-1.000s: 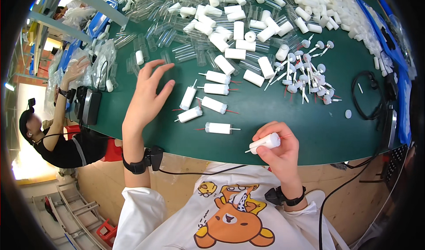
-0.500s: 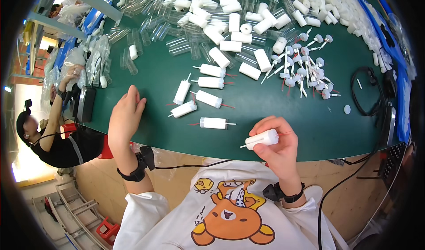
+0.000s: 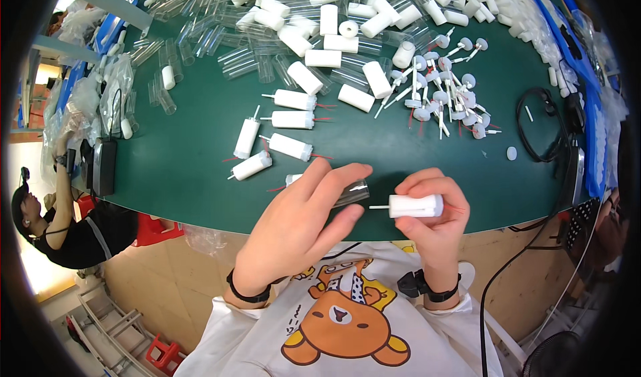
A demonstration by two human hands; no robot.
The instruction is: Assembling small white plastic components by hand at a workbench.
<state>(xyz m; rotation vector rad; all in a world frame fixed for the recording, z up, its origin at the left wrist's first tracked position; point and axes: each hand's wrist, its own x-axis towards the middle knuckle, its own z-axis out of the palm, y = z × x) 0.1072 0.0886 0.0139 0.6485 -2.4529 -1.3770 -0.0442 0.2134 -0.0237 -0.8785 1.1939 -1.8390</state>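
Observation:
My right hand [image 3: 437, 210] grips a white foam cylinder [image 3: 410, 206], which lies level, with a thin white rod sticking out of its left end and a pale cap on its right. Facing that rod is a clear tube [image 3: 354, 193], held between the thumb and fingers of my left hand [image 3: 304, 220]. A small gap separates the rod from the tube. Left of my hands lie several similar cylinders [image 3: 290, 147] with rods and red wires. One more cylinder [image 3: 291, 179] is mostly hidden behind my left hand.
Loose white foam cylinders [image 3: 323, 58] and clear tubes [image 3: 238, 63] cover the far side of the green table [image 3: 180, 170]. Capped rods [image 3: 441, 97] with red wires lie at the right, near a black cable [image 3: 524, 133]. Another person [image 3: 73, 233] works at the far left.
My left hand has come right and toward me, and a clear tube now shows in it. The cylinder in my right hand has turned level, its rod pointing left at the tube.

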